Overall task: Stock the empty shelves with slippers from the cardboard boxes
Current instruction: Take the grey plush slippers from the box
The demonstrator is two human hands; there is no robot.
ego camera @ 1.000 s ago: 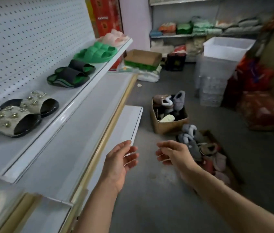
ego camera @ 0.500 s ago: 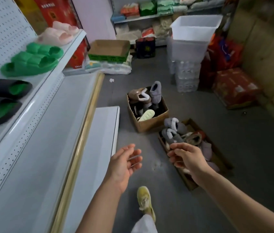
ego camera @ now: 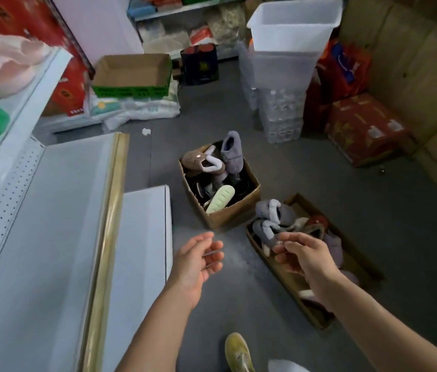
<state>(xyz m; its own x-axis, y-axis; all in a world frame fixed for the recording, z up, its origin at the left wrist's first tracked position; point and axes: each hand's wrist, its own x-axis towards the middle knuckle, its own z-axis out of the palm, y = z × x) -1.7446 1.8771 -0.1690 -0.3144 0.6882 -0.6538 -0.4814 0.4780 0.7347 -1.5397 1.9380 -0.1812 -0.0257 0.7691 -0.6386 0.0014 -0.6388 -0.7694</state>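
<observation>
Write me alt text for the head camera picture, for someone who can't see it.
Two empty hands, left hand and right hand, reach out above a grey floor toward two open cardboard boxes filled with fuzzy slippers. Bare white shelves stand to the left.

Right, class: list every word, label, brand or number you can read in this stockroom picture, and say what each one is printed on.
None can be read.
Red cartons beside the shelving: white print, too blurred.
Black bag: yellow mark, too small.
White sacks under the green-edged box: faint print, unreadable.
Red box on the right: pale labels, blurred.
Brown slipper in the cardboard box: small tag, illegible.
</observation>
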